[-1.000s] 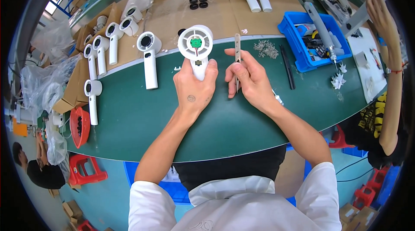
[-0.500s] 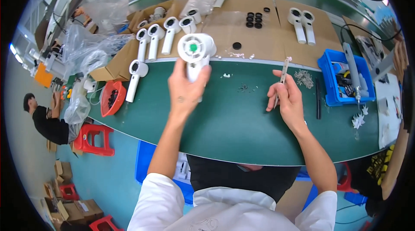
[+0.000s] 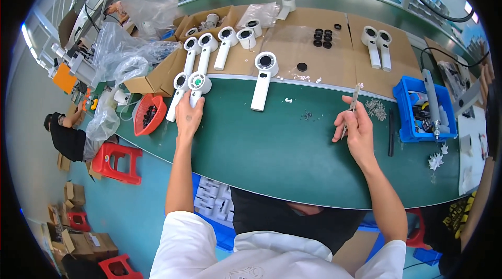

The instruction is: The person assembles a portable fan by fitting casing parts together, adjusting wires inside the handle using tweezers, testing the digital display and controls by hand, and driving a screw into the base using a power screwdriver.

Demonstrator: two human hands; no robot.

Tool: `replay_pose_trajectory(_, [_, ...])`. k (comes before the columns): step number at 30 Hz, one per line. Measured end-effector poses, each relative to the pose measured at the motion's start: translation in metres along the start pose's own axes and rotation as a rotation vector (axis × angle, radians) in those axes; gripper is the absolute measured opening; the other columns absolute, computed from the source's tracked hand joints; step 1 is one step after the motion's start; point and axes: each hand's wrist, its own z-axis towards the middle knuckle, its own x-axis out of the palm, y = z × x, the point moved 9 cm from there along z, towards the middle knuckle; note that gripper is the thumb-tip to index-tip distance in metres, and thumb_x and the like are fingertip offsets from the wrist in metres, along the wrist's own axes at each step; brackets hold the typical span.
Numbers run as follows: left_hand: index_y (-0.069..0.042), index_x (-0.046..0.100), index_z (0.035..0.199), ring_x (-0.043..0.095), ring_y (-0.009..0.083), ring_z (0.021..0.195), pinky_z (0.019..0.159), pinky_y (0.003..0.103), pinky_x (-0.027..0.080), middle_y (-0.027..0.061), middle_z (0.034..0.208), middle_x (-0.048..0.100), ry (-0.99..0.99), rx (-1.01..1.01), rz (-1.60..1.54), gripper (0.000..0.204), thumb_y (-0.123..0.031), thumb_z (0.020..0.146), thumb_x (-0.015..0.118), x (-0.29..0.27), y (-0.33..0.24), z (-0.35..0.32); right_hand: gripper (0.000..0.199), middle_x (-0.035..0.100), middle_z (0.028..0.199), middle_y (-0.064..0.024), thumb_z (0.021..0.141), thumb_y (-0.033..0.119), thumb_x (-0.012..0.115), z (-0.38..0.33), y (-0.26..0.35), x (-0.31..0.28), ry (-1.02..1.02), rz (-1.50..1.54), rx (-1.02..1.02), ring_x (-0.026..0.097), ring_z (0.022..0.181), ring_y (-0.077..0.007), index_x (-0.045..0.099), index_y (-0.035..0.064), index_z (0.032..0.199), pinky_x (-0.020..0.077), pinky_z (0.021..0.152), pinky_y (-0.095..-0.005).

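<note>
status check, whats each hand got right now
Left hand shut on white handheld fan, at green mat's left edge beside another fan. Right hand shut on tweezers, raised. Nothing in the way.

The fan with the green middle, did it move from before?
Yes. The left hand carried the fan left, off the middle of the green table, beside the row of white fans.

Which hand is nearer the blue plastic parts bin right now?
Right. The right hand, holding metal tweezers, sits just left of the blue plastic parts bin; the left hand is far across the table.
</note>
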Motion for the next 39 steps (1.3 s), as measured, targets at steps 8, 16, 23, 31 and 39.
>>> replay_pose_trajectory(8, [0.004, 0.057, 0.118, 0.059, 0.0399, 0.102, 0.090, 0.045, 0.046, 0.0241, 0.108, 0.063, -0.149, 0.139, 0.275, 0.042, -0.021, 0.086, 0.065, -0.014, -0.014, -0.015, 0.036, 0.056, 0.081, -0.0060, 0.103, 0.018, 0.039, 0.000, -0.003, 0.000, 0.016, -0.014, 0.000, 0.056, 0.055, -0.0106, 0.042, 0.0014, 0.134, 0.0469, 0.050, -0.0241])
replay_pose_trajectory(16, [0.005, 0.053, 0.122, 0.057, 0.0368, 0.105, 0.091, 0.044, 0.045, 0.0222, 0.114, 0.060, 0.051, 0.202, -0.210, 0.043, -0.023, 0.090, 0.063, 0.043, -0.118, -0.053, 0.036, 0.059, 0.080, -0.0071, 0.103, 0.021, 0.039, -0.002, 0.000, -0.002, 0.022, -0.061, 0.008, 0.053, 0.049, -0.0102, 0.044, 0.0014, 0.133, 0.0444, 0.046, -0.0230])
replay_pose_trajectory(23, [0.010, 0.050, 0.122, 0.054, 0.0410, 0.105, 0.093, 0.047, 0.042, 0.0280, 0.116, 0.057, 0.036, 0.101, -0.085, 0.060, -0.040, 0.091, 0.058, 0.088, -0.140, -0.020, 0.034, 0.060, 0.080, -0.0078, 0.103, 0.024, 0.039, 0.000, 0.000, 0.002, 0.056, -0.016, -0.020, 0.051, 0.048, -0.0087, 0.047, 0.0002, 0.127, 0.0427, 0.042, -0.0222])
replay_pose_trajectory(31, [0.006, 0.057, 0.112, 0.059, 0.0374, 0.098, 0.088, 0.044, 0.046, 0.0235, 0.103, 0.062, -0.311, 0.106, 0.178, 0.037, -0.022, 0.088, 0.062, -0.032, -0.019, 0.014, 0.034, 0.059, 0.080, -0.0079, 0.103, 0.024, 0.040, 0.001, 0.005, -0.005, 0.014, -0.016, -0.071, 0.051, 0.050, -0.0085, 0.048, -0.0003, 0.126, 0.0429, 0.043, -0.0221])
replay_pose_trajectory(39, [0.003, 0.056, 0.105, 0.061, 0.0435, 0.097, 0.081, 0.052, 0.047, 0.0249, 0.099, 0.066, 0.106, -0.050, 0.412, 0.032, -0.019, 0.083, 0.064, -0.025, 0.041, 0.024, 0.035, 0.059, 0.080, -0.0086, 0.102, 0.023, 0.041, 0.002, -0.003, -0.002, 0.055, -0.062, -0.037, 0.051, 0.050, -0.0091, 0.047, -0.0011, 0.127, 0.0433, 0.045, -0.0223])
